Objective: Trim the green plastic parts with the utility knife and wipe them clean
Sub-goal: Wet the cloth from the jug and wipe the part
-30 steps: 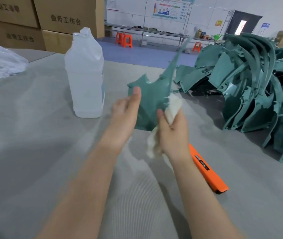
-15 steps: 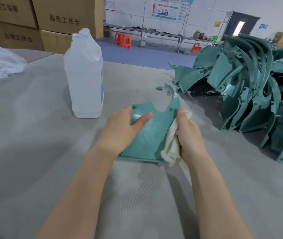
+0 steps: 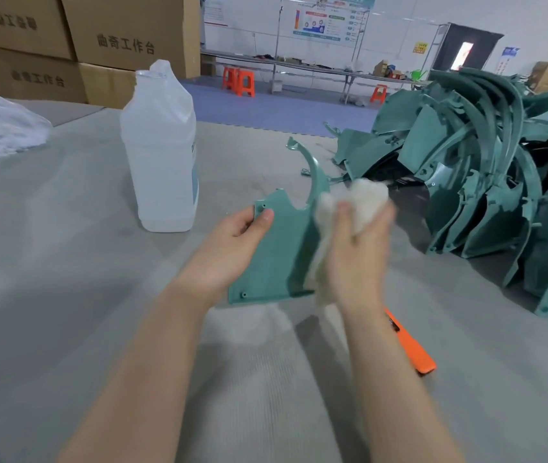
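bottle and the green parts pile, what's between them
Head view: the green part held by the left hand, and the right hand gripping a white cloth.

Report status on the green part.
Left hand grips green part. Right hand holds cloth against it. Utility knife lies beside right forearm. Nothing blocking.

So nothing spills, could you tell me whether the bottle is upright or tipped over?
Upright: the bottle stands on its base on the grey table, neck up.

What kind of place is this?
Probably a factory workshop: a big pile of green plastic parts, stacked cardboard boxes, and long workbenches with orange stools at the back.
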The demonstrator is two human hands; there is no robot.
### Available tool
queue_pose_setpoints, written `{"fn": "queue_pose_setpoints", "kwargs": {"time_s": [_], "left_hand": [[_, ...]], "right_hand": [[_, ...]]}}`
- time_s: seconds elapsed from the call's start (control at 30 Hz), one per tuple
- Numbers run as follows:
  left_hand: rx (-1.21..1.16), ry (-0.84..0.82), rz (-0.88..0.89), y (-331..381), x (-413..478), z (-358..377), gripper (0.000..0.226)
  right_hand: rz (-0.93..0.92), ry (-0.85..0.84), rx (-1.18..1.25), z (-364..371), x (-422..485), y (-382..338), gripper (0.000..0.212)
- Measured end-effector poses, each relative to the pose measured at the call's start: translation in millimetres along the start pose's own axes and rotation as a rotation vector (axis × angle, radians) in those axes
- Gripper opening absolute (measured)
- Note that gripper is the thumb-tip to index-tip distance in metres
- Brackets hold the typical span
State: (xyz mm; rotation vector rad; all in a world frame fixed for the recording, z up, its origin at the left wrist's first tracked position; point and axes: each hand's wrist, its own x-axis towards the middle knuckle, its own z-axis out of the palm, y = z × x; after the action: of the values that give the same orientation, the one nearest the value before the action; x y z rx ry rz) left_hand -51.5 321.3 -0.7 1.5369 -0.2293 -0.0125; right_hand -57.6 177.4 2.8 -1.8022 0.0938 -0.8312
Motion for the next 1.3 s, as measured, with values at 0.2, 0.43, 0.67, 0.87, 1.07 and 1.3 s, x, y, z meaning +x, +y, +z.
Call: {"fn": "queue_pose_setpoints", "kwargs": {"time_s": [0.2, 0.43, 0.67, 0.87, 1.07, 1.3], "left_hand": [[-0.577, 0.122, -0.087, 10.7, 4.4, -6.4, 0.024], [-0.620, 0.020, -0.078, 9.1, 6.4, -0.1, 0.033], [-0.479, 0.093, 0.055, 19.6, -0.8, -11.3, 0.026], [0.147, 0.378, 0.402, 36.1, -6.8, -5.2, 0.023], [0.744, 0.401, 0.533, 50.7, -24.1, 2.4, 0.036], [0.573, 0.204, 0.432, 94.9, -92.4, -80.6, 0.055]], "right_hand": [[-0.425, -0.600, -0.230, 46.9, -64.1, -9.6, 0.056], [-0.246, -0.411, -0.136, 32.4, -35.3, -0.9, 0.056], [-0.121, -0.193, -0.027, 26.6, -18.4, 17.1, 0.057], [0.158, -0.387, -0.463, 10.2, -3.0, 28.0, 0.048], [0.264, -0.603, 0.475, 23.0, -31.9, -56.3, 0.066], [0.092, -0.652, 0.712, 58.5, -60.9, -113.0, 0.019]]}}
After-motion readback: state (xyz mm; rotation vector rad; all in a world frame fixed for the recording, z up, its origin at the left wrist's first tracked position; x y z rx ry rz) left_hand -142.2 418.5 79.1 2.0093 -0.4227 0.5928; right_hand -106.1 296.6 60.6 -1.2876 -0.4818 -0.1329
